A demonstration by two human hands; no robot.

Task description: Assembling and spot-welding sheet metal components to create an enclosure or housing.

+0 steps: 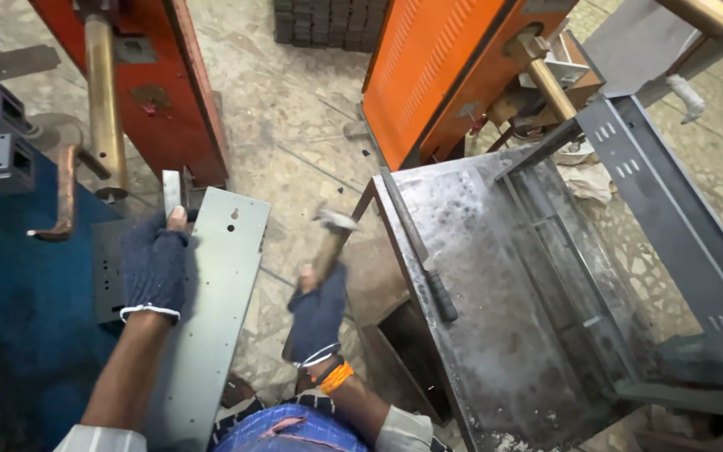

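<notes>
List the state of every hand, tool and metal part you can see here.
Left hand: gloved, gripping the grey sheet-metal panel.
Right hand: gloved, shut on a hammer, head raised.
Panel: tilted, long, holes punched.
Steel worktable: dusty, a dark-handled tool lying on it.

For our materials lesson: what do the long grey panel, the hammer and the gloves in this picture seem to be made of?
Panel: probably sheet metal with a matt grey coat; thin, flat, punched holes.
Hammer: seemingly a wooden handle, brown, with a pale metal head; blurred.
Gloves on the left hand and right hand: likely knitted fabric, dark blue, white-edged cuffs, fingertips bare.
</notes>
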